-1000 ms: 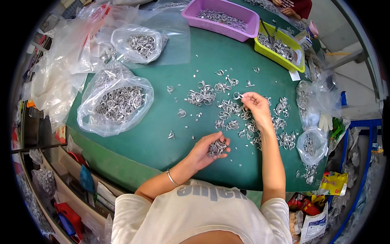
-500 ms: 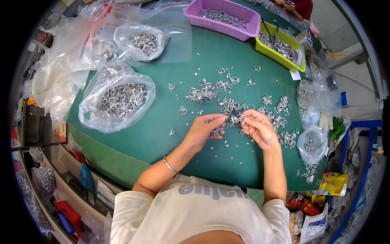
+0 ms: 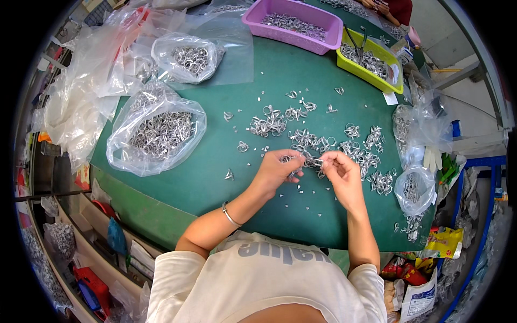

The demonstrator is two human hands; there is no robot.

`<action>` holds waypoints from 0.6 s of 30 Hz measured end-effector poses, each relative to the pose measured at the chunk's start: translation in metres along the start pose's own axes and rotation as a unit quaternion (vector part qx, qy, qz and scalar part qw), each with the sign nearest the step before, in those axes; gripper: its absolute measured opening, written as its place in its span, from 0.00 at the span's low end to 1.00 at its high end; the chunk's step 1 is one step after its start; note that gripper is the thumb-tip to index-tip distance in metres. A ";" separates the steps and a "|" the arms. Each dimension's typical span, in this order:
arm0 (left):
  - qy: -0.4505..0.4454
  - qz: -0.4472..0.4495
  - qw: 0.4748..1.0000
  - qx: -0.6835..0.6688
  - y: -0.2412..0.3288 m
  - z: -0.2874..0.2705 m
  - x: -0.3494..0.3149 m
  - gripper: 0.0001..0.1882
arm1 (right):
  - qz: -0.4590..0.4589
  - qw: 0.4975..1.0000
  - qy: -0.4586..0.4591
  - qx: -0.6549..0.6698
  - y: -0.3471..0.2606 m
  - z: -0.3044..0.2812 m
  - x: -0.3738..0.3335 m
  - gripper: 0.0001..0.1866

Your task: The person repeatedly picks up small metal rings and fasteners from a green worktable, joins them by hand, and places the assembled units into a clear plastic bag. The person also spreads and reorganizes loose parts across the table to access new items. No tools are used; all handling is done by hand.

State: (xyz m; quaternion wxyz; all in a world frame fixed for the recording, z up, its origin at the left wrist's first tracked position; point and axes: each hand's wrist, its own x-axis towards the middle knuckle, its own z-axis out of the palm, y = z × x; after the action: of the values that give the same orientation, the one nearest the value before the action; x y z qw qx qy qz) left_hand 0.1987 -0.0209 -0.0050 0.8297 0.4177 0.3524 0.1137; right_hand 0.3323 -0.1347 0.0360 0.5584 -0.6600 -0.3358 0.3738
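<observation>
Silvery metal rings (image 3: 306, 139) lie in loose heaps across the green tabletop (image 3: 226, 156). Over the near side of the heaps, my left hand (image 3: 277, 169) is closed around several rings, some showing between its fingers. My right hand (image 3: 342, 175) pinches a single ring (image 3: 318, 162) between thumb and fingertips. That ring is close to my left fingertips; whether it touches them is too small to tell. More rings (image 3: 367, 160) lie just beyond my right hand. Small pale bits (image 3: 307, 208) are scattered on the table near both hands.
Two clear bags (image 3: 156, 132) (image 3: 186, 56) full of rings stand on the left. At the back are a purple basket (image 3: 293, 37) and a yellow-green basket (image 3: 371, 78) with black-handled pliers (image 3: 356, 43). A small bag of rings (image 3: 414, 185) is at the right edge. Another person's hand (image 3: 382, 8) shows far right.
My right hand has turned and lowered slightly, bringing its ring nearer my left fingertips. The left hand has shifted a little to the right and still holds its rings.
</observation>
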 end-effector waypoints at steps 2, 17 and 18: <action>0.024 0.044 0.999 0.019 -0.005 -0.003 0.007 0.14 | -0.041 0.998 0.000 -0.045 0.002 0.000 -0.002 0.04; -0.179 -0.123 0.959 -0.183 -0.029 -0.008 -0.005 0.12 | -0.184 0.889 0.148 -0.391 0.030 -0.030 0.043 0.05; -0.184 -0.123 0.958 -0.180 -0.032 -0.007 -0.006 0.13 | -0.174 0.870 0.146 -0.437 0.045 -0.038 0.057 0.06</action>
State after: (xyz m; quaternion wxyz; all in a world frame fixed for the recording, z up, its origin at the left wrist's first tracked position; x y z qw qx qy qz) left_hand 0.1867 -0.0392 -0.0295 0.9493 0.2284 0.2161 -0.0062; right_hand 0.3947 -0.1109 -0.0112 0.3114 -0.8147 -0.4889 -0.0153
